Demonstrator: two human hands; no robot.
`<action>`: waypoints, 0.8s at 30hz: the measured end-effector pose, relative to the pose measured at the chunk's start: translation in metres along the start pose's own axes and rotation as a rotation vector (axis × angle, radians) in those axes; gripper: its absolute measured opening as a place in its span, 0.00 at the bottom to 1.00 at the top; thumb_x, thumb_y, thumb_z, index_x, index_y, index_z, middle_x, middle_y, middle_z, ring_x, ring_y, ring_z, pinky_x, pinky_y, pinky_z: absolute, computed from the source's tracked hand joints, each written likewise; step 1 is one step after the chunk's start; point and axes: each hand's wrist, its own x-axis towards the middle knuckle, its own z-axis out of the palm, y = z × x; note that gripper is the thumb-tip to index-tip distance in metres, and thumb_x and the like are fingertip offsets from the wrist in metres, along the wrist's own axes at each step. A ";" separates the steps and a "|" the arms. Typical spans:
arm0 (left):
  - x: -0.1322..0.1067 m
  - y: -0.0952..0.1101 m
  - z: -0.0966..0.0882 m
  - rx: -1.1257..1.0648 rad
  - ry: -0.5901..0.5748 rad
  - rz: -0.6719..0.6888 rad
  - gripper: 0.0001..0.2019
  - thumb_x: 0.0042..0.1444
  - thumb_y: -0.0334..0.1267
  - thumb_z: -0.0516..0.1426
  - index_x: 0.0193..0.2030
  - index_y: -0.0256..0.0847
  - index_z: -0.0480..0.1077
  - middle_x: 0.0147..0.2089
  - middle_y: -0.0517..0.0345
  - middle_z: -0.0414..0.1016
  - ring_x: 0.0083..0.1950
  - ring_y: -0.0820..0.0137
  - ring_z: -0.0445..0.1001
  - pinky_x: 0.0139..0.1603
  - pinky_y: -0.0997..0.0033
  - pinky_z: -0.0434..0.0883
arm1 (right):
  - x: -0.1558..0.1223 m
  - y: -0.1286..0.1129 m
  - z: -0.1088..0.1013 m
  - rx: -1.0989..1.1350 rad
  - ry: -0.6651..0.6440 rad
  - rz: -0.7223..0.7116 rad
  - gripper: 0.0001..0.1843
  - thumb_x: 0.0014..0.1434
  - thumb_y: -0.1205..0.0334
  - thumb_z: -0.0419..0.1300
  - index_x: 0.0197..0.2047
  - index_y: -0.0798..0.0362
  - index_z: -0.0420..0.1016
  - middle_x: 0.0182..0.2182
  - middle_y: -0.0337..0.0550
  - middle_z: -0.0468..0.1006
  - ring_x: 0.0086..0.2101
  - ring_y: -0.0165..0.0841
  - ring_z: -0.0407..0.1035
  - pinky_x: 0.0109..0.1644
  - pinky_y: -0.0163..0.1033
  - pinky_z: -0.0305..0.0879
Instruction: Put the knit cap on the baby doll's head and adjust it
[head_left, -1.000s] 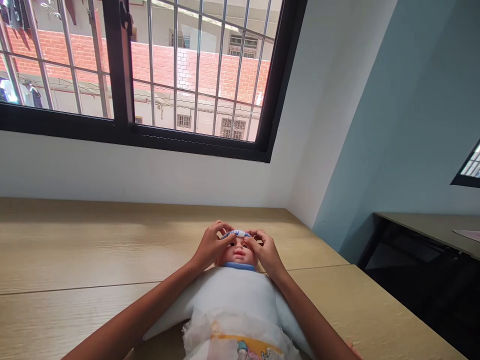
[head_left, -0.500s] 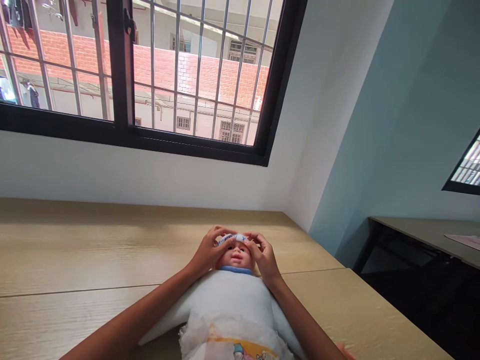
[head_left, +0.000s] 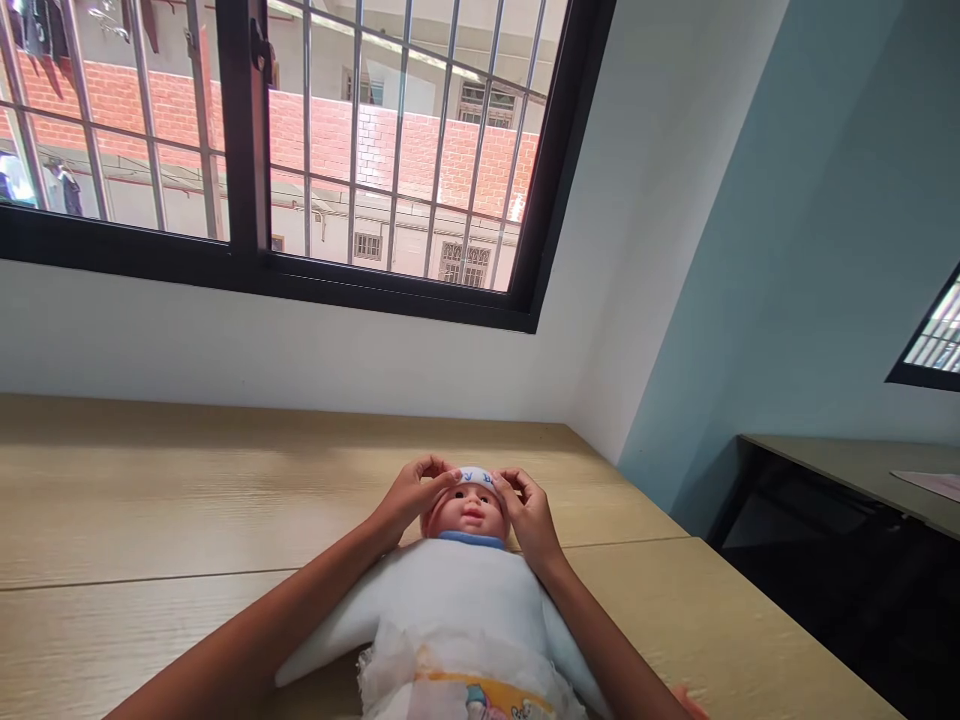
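A baby doll (head_left: 471,513) lies on its back on the wooden table (head_left: 150,500), head away from me. It has a pale blue cloth body (head_left: 457,600) and wears a diaper (head_left: 480,685). A white strip with blue print (head_left: 474,475) lies across its forehead. My left hand (head_left: 411,492) pinches the strip's left end with curled fingers. My right hand (head_left: 525,505) presses the strip's right end at the doll's temple, fingers bent.
A barred window (head_left: 300,150) fills the wall behind the table. The table's right edge (head_left: 757,590) drops to a dark gap. Another table (head_left: 862,460) stands at the right, with a pink sheet (head_left: 930,482) on it.
The strip has moved from over the doll's eyes up onto its forehead. Both hands have slid outward to the sides of the head.
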 end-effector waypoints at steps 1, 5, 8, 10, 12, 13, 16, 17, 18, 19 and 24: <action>-0.001 0.001 0.000 -0.012 -0.009 0.000 0.15 0.47 0.50 0.59 0.31 0.38 0.69 0.32 0.57 0.71 0.36 0.66 0.69 0.35 0.71 0.64 | -0.001 -0.001 0.000 0.010 0.005 0.001 0.19 0.48 0.46 0.60 0.33 0.55 0.72 0.33 0.45 0.75 0.35 0.36 0.68 0.40 0.38 0.64; -0.002 -0.001 0.001 0.000 -0.031 0.052 0.14 0.47 0.48 0.59 0.31 0.38 0.67 0.31 0.59 0.69 0.35 0.68 0.67 0.35 0.71 0.64 | -0.002 -0.001 -0.002 0.011 -0.040 -0.008 0.14 0.50 0.52 0.58 0.36 0.54 0.71 0.32 0.42 0.73 0.33 0.33 0.67 0.38 0.36 0.63; 0.000 -0.003 -0.002 0.087 -0.053 0.128 0.13 0.47 0.46 0.58 0.33 0.39 0.67 0.35 0.58 0.69 0.38 0.67 0.67 0.37 0.71 0.64 | -0.003 0.000 -0.003 -0.068 -0.061 -0.087 0.09 0.49 0.58 0.55 0.32 0.54 0.69 0.31 0.41 0.70 0.32 0.33 0.65 0.37 0.36 0.61; 0.002 -0.001 -0.006 0.164 -0.095 0.177 0.11 0.47 0.45 0.58 0.33 0.40 0.66 0.36 0.59 0.68 0.39 0.68 0.66 0.37 0.72 0.63 | -0.004 -0.001 -0.003 -0.148 -0.057 -0.187 0.06 0.49 0.61 0.54 0.29 0.54 0.67 0.30 0.40 0.68 0.33 0.33 0.64 0.38 0.36 0.61; 0.004 0.004 -0.010 0.219 -0.178 0.177 0.11 0.47 0.45 0.58 0.31 0.40 0.65 0.34 0.61 0.67 0.35 0.70 0.65 0.34 0.74 0.63 | -0.006 -0.004 -0.003 -0.231 -0.054 -0.283 0.04 0.50 0.63 0.53 0.28 0.53 0.66 0.29 0.40 0.68 0.34 0.33 0.63 0.41 0.37 0.60; 0.005 0.007 -0.012 0.235 -0.224 0.159 0.12 0.48 0.46 0.58 0.31 0.40 0.65 0.32 0.62 0.66 0.33 0.72 0.65 0.32 0.75 0.62 | -0.007 -0.005 -0.003 -0.264 -0.050 -0.318 0.03 0.50 0.64 0.52 0.28 0.53 0.65 0.29 0.40 0.68 0.34 0.33 0.63 0.42 0.38 0.60; 0.005 0.015 -0.017 0.270 -0.313 0.090 0.16 0.48 0.51 0.58 0.29 0.39 0.63 0.27 0.64 0.63 0.27 0.73 0.63 0.26 0.76 0.58 | -0.010 -0.008 -0.003 -0.320 -0.040 -0.380 0.03 0.52 0.66 0.51 0.29 0.53 0.65 0.29 0.40 0.68 0.34 0.33 0.63 0.42 0.38 0.59; 0.005 0.017 -0.018 0.283 -0.328 0.075 0.17 0.48 0.53 0.57 0.29 0.39 0.62 0.26 0.64 0.63 0.27 0.73 0.63 0.25 0.76 0.58 | -0.011 -0.009 -0.003 -0.328 -0.039 -0.394 0.03 0.52 0.66 0.51 0.30 0.53 0.65 0.29 0.40 0.68 0.33 0.33 0.63 0.42 0.38 0.59; 0.004 0.019 -0.019 0.296 -0.344 0.065 0.18 0.48 0.54 0.57 0.28 0.39 0.62 0.26 0.64 0.63 0.26 0.73 0.64 0.24 0.76 0.57 | -0.012 -0.010 -0.003 -0.335 -0.039 -0.408 0.03 0.52 0.67 0.50 0.30 0.53 0.64 0.29 0.40 0.68 0.33 0.32 0.62 0.42 0.38 0.59; 0.004 0.020 -0.020 0.308 -0.363 0.064 0.19 0.49 0.55 0.56 0.28 0.39 0.61 0.26 0.64 0.63 0.26 0.73 0.64 0.24 0.76 0.57 | -0.013 -0.010 -0.003 -0.343 -0.041 -0.426 0.03 0.52 0.67 0.50 0.30 0.53 0.64 0.29 0.39 0.67 0.33 0.32 0.62 0.41 0.38 0.59; 0.004 0.028 -0.028 0.395 -0.453 0.281 0.14 0.54 0.49 0.54 0.29 0.39 0.63 0.30 0.63 0.65 0.32 0.73 0.65 0.36 0.73 0.63 | -0.018 -0.014 -0.006 -0.425 -0.069 -0.605 0.05 0.54 0.70 0.47 0.30 0.53 0.60 0.28 0.39 0.64 0.32 0.31 0.59 0.38 0.37 0.57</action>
